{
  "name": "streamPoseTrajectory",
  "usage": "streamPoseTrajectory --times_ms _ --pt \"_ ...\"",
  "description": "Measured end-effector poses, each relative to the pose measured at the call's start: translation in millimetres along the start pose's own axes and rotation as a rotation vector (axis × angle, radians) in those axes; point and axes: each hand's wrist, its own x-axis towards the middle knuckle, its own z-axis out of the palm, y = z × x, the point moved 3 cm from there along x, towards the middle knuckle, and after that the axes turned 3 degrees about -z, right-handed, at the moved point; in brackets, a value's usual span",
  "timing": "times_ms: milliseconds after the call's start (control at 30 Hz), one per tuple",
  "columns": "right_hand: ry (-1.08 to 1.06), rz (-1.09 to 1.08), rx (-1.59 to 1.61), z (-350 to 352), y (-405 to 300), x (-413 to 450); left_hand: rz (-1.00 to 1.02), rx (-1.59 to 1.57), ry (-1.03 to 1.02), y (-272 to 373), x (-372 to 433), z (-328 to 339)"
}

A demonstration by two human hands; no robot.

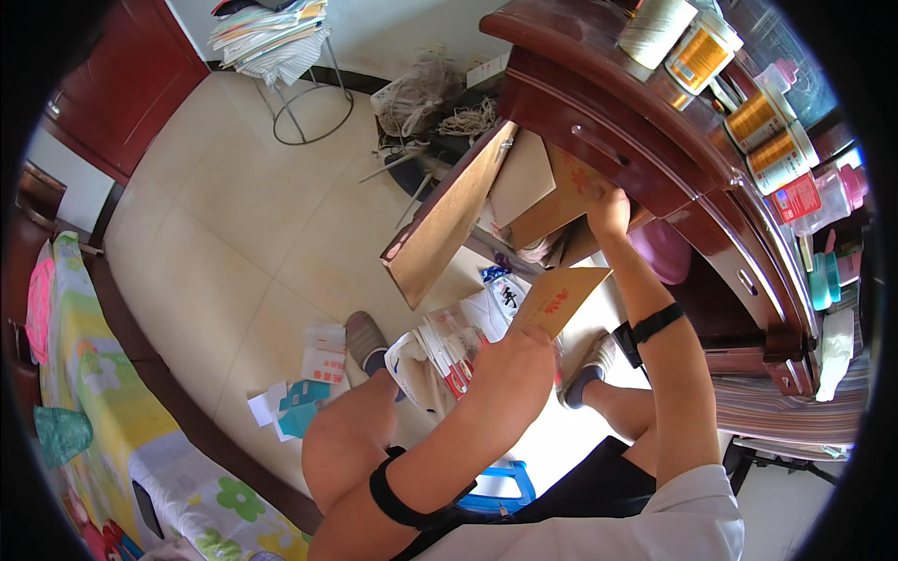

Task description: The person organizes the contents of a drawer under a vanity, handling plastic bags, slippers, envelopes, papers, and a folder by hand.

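My left hand (534, 338) grips the lower edge of a tan paper envelope or folder (560, 301) with red print, held up over the floor between my feet. Inside the open lower cabinet (596, 242), my right hand (609, 207) is closed at the edge of a larger tan cardboard piece (558, 203), also printed red. A plain pale board (523, 179) leans beside that piece, against the cabinet door (452, 214). Below my left hand lies a pile of printed boxes and papers (449, 354), next to a plastic packet (506, 298) bearing writing.
Cans (701, 52) and a cone of thread (657, 31) stand on the cabinet top. A pink plastic item (659, 252) sits in the cabinet. Teal card (304, 407) and printed paper (324, 354) lie on the floor. Left is a flowered-cloth bed (165, 449); behind, a stool (312, 116) bears papers.
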Motion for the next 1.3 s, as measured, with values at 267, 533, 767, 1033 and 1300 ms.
streamPoseTrajectory --times_ms 267,533,767,1033,1300 --pt "0.002 -0.061 0.091 1.5 14.9 -0.2 -0.019 0.018 -0.041 0.0 1.6 0.5" --pt "0.083 0.002 0.015 -18.1 5.2 0.0 -0.018 -0.002 -0.03 0.1 4.4 0.5" --pt "0.13 -0.002 0.006 -16.9 8.0 9.8 -0.006 0.029 0.095 0.8 0.5 2.5" --pt "0.15 0.004 0.004 -15.3 10.8 14.2 -0.013 -0.089 0.075 -1.4 1.1 4.8" --pt "0.143 0.034 -0.034 -6.9 26.6 14.3 -0.006 -0.066 0.086 -0.1 -0.2 2.7"
